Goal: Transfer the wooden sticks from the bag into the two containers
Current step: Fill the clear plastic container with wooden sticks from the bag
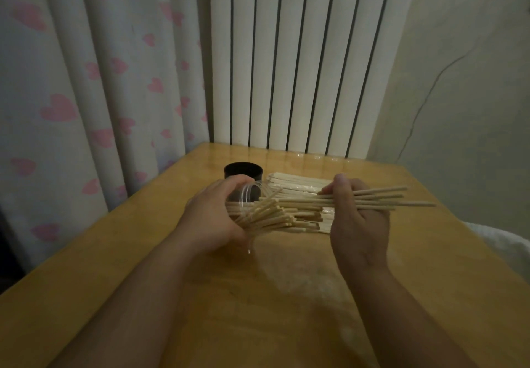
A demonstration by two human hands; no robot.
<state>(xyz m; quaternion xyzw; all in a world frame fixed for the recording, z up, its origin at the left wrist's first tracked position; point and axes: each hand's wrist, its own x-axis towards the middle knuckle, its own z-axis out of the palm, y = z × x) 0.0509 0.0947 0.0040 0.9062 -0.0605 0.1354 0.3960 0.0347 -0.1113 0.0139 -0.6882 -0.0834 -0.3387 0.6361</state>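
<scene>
The left hand (212, 218) has its grip clamped round a clear jar (246, 195) tipped on its side, with loose sticks (269, 215) fanning out of its mouth toward the right hand (355, 218). That grip is closed on a bundle of sticks (381, 198), held level. Just beyond both grips the bag (298, 184) lies on the table (286, 296), with a black cup (243, 170) behind the left grip.

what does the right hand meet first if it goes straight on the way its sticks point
Most likely the fanned sticks in the clear container gripped by the left hand; the right hand's bundle points left at its mouth. Depth is unclear.
</scene>
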